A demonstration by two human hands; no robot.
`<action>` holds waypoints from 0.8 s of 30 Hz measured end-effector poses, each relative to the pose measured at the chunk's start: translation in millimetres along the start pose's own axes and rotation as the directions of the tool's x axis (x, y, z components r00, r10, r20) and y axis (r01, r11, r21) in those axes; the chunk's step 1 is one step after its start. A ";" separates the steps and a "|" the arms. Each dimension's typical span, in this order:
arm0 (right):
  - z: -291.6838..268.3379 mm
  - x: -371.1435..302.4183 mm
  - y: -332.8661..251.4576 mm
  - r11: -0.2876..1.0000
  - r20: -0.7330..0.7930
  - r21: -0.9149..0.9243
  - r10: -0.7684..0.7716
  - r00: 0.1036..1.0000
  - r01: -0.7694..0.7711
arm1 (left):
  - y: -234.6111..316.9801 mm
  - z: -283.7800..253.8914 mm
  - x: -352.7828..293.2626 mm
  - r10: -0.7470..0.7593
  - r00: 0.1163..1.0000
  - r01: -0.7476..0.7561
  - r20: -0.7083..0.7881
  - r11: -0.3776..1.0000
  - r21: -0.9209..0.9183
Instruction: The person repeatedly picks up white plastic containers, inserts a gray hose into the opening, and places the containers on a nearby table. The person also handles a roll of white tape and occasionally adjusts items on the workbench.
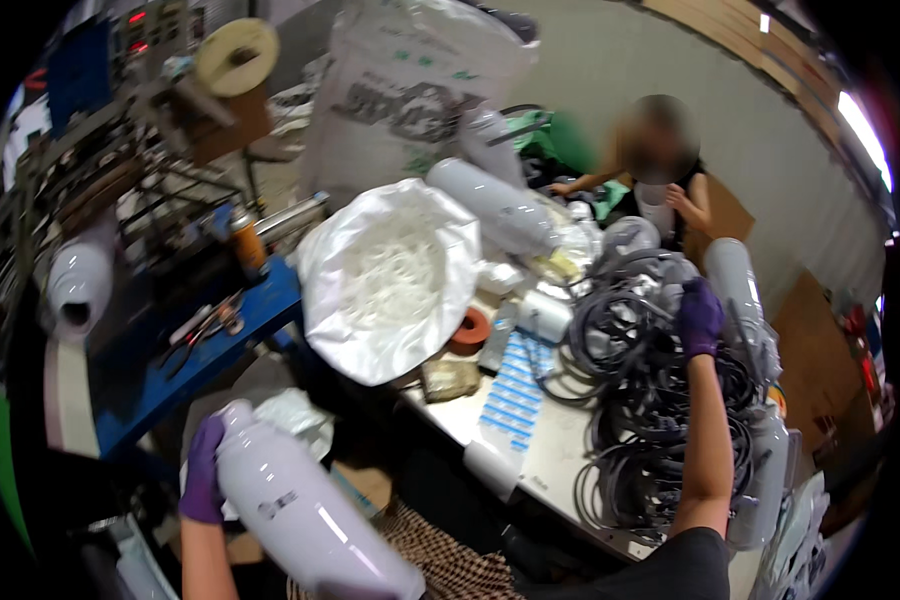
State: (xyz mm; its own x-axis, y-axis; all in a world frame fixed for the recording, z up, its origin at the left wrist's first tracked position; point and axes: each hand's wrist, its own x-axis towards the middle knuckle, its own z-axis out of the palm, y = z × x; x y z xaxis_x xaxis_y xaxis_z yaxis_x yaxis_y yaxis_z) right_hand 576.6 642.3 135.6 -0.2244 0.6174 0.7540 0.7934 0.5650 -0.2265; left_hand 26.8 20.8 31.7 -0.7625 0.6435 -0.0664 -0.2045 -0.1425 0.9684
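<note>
My left hand (203, 472), in a purple glove, grips a glossy pale-grey bottle-shaped cylinder (305, 510) near its narrow neck. The cylinder lies tilted across my lap, its wide end toward the lower edge. My right arm reaches over the table to a heap of coiled grey hoses (620, 330). There my right hand (701, 318), also gloved in purple, is closed at the heap's far right side; what its fingers hold is hidden. Beside that hand stands another pale-grey cylinder (735, 280).
A white sack (320, 265) of translucent pieces stands left of the white table (560, 470). Blue-and-white label strips (515, 390) and an orange tape roll (470, 332) lie nearby. Pliers (185, 350) rest on a blue bench (135, 400). Across the table sits another person (660, 190).
</note>
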 end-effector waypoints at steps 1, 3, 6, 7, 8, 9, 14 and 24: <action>-3.8 10.7 69.8 0.922 0.070 0.275 0.265 0.962 -0.273 | -8.0 4.0 11.5 0.031 0.998 -0.032 0.046 0.999 0.040; -28.0 18.7 102.3 0.878 -0.346 -0.477 -0.226 0.911 0.036 | -15.7 -4.7 15.4 0.023 0.999 -0.022 0.039 0.999 -0.043; 5.8 -29.8 -122.8 0.081 0.183 0.963 0.508 0.842 -0.258 | 24.0 -10.7 -8.3 0.056 0.995 -0.059 0.080 0.998 0.036; 4.2 -43.5 -174.6 -0.041 0.303 0.949 0.392 0.869 -0.313 | 22.5 -7.1 -7.4 0.092 0.988 -0.098 0.123 0.994 0.045; 10.7 -57.1 -230.1 -0.150 0.423 0.905 0.258 0.868 -0.397 | 17.0 -11.4 -12.4 0.170 0.977 -0.186 0.129 0.974 0.130; 16.9 -77.4 -287.1 -0.337 0.527 0.814 0.088 0.845 -0.473 | 12.1 -13.4 -10.3 0.249 0.955 -0.280 0.162 0.938 0.204; 10.7 -196.2 -543.8 -0.490 0.748 0.323 -0.392 0.535 -0.810 | 11.6 -8.6 -28.2 0.121 0.988 -0.078 0.092 0.925 -0.372; 10.3 -206.1 -632.2 -0.119 0.462 0.247 -0.858 0.224 -0.962 | 56.6 -36.8 -71.3 0.304 0.941 -0.301 0.150 0.953 -0.043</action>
State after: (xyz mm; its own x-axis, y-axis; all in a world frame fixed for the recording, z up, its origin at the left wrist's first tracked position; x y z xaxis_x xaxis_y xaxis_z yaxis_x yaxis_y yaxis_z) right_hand 115.5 163.6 117.1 -0.9925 -0.0933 0.0786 -0.0179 -0.5256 -0.8505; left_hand 47.0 -60.8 82.4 -0.6875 0.6751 0.2676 0.0081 -0.3613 0.9324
